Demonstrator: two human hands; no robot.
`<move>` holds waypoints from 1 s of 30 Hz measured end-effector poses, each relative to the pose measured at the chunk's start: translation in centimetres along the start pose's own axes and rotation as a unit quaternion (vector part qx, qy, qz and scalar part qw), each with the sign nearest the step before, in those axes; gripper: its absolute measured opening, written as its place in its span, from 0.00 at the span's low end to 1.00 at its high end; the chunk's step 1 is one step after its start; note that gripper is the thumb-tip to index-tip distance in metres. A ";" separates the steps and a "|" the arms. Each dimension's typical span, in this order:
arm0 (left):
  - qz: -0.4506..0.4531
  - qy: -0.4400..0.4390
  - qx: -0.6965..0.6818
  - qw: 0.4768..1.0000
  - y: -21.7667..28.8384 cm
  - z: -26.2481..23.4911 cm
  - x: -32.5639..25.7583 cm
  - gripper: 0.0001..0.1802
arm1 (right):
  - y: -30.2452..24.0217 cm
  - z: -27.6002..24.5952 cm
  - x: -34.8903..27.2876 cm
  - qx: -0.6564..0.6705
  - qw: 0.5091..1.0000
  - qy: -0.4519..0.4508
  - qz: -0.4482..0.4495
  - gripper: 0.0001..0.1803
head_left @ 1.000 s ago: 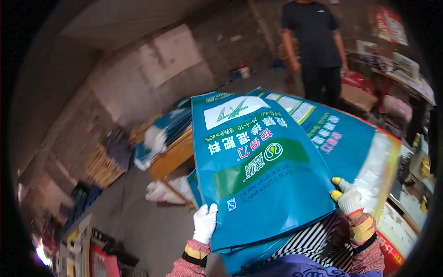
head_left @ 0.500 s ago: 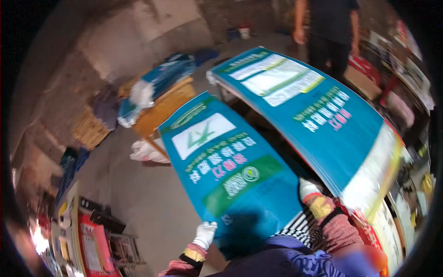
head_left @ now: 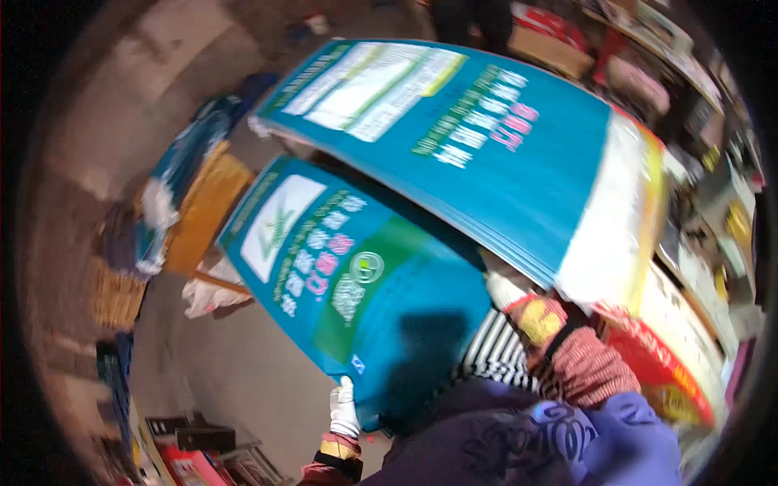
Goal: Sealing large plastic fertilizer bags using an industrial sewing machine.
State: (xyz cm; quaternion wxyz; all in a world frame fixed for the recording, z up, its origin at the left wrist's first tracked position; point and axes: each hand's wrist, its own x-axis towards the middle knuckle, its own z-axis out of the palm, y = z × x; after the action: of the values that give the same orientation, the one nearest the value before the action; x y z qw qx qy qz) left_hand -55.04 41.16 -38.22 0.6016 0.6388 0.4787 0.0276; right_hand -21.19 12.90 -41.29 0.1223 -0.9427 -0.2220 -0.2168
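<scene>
A flat teal printed sack (head_left: 405,275), with a green band and a white panel, is stretched out in front of me. My left hand (head_left: 345,411), in a white glove, is closed on its near left edge, thumb up. My right hand (head_left: 506,290), also gloved in white, is at its right edge, close by the stack's side; its fingers are partly hidden. Along the right lies a stack of like teal sacks (head_left: 486,186), with pale plastic wrapping (head_left: 620,211) at its near end. The far part of the held sack lies beside the stack's left edge.
On the left stands a wooden piece of furniture (head_left: 203,211) with plastic-wrapped bundles on it, and a white bag (head_left: 215,292) lies on the floor below. A red and yellow box (head_left: 660,364) sits at the right. Part of a person (head_left: 470,20) shows behind the stack.
My view has turned, so the stack and furniture appear farther left. The gap between the held sack and the stack looks narrower. The person at the back is now mostly out of view.
</scene>
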 end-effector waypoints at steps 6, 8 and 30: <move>-0.026 -0.047 -0.143 0.988 0.0 1.6 -0.4 0.38 | 2.3 9.9 -5.6 -0.413 0.892 0.059 -0.177 0.22; -0.024 -0.019 -0.121 0.992 -0.7 1.2 -0.4 0.40 | 2.6 9.6 -6.0 -0.528 0.826 0.062 -0.186 0.23; 0.389 -0.343 0.405 0.753 31.8 21.1 -7.5 0.14 | 6.5 -23.2 -2.9 0.513 0.777 -0.351 -0.098 0.13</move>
State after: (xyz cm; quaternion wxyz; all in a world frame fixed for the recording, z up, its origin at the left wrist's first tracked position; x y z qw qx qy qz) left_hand -27.79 26.44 -14.73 0.3481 0.9203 -0.0829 -0.1582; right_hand -28.63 -1.43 -23.18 0.4796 -0.7246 -0.4187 0.2640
